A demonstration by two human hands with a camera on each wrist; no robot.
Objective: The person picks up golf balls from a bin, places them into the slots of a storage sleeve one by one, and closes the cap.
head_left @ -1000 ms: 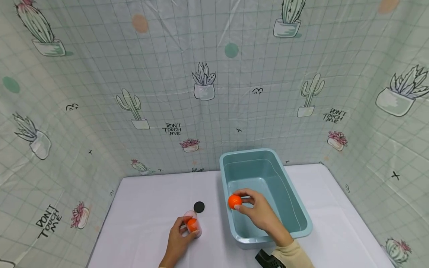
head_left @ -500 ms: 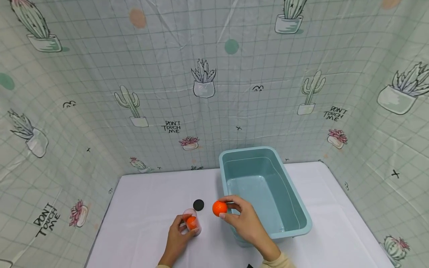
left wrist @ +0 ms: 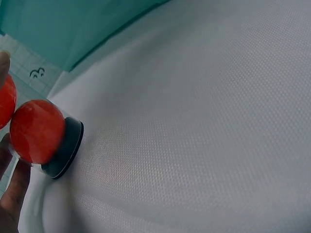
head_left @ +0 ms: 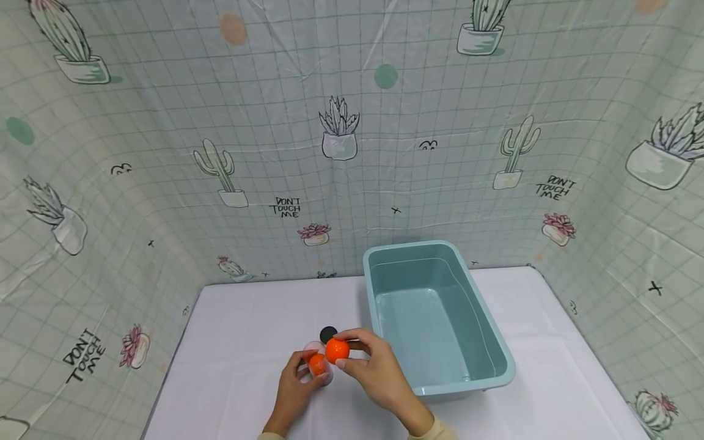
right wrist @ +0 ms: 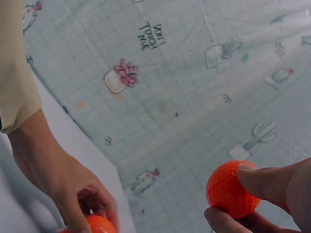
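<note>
Pale patterned sheet [head_left: 264,122] with printed cacti and grid lines hangs behind and at both sides of a white desk [head_left: 247,330]. Leftmost at work is the left hand [head_left: 293,392], thumb and fingers curled round a clear tube [head_left: 326,374] with one orange ball [head_left: 317,365] showing inside. Just behind the tube a black lid [head_left: 327,333] lies on the desk, partly overlapped by the right hand's fingers. Next along, the right hand [head_left: 376,374] pinches a second orange ball [head_left: 337,351] between thumb and fingertips, close by the tube's mouth. Farthest right stands the blue-green bin [head_left: 462,386], near the right hand.

A second ago this ball was over the bin's left side; now it has come across to the tube, while the left hand's grip has stayed much the same. For the work in hand, that seems to bring ball and tube together, with lining them up as the present step.

Whether the ball touches the tube's rim is hard to tell. In the left wrist view a red ball at the edge is cut off, so whether it sits inside the tube stays unclear, and most of the left hand is out of that view
</note>
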